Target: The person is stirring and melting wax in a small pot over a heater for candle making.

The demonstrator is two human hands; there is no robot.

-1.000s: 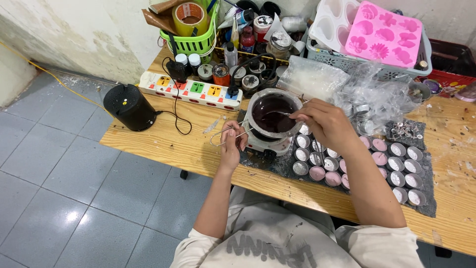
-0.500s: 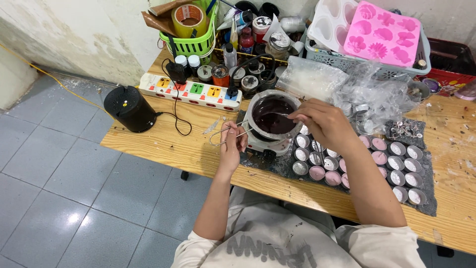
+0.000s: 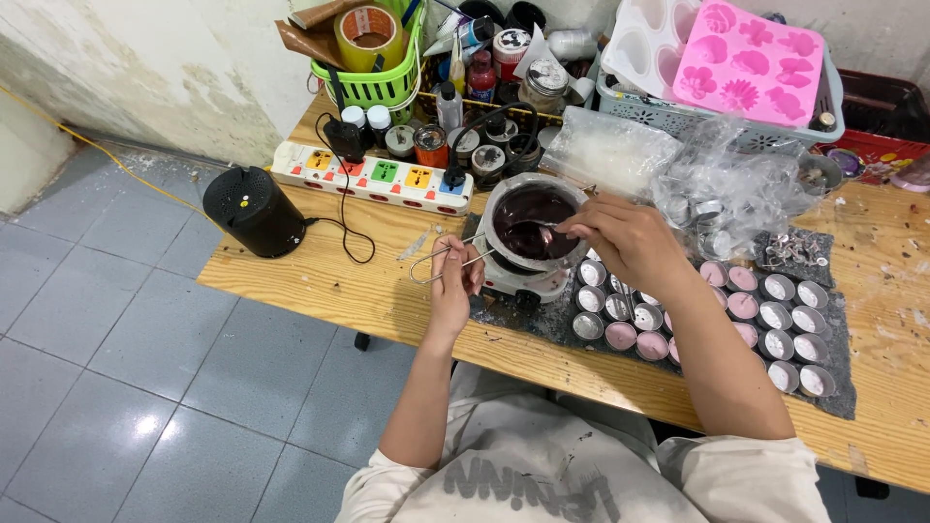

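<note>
The left hand (image 3: 452, 281) is closed around the wire handle (image 3: 436, 261) of the melting pot (image 3: 531, 225), which sits on a small white heater (image 3: 523, 283) near the table's front edge (image 3: 320, 312). The right hand (image 3: 630, 242) pinches a spoon (image 3: 538, 230) dipping into the dark liquid. Rows of small foil cups (image 3: 697, 315) crowd the right; bare wood lies left, toward the black cylinder (image 3: 254, 209).

Both hands' grips (image 3: 453, 281) (image 3: 620, 237) closed, forearms extended
</note>
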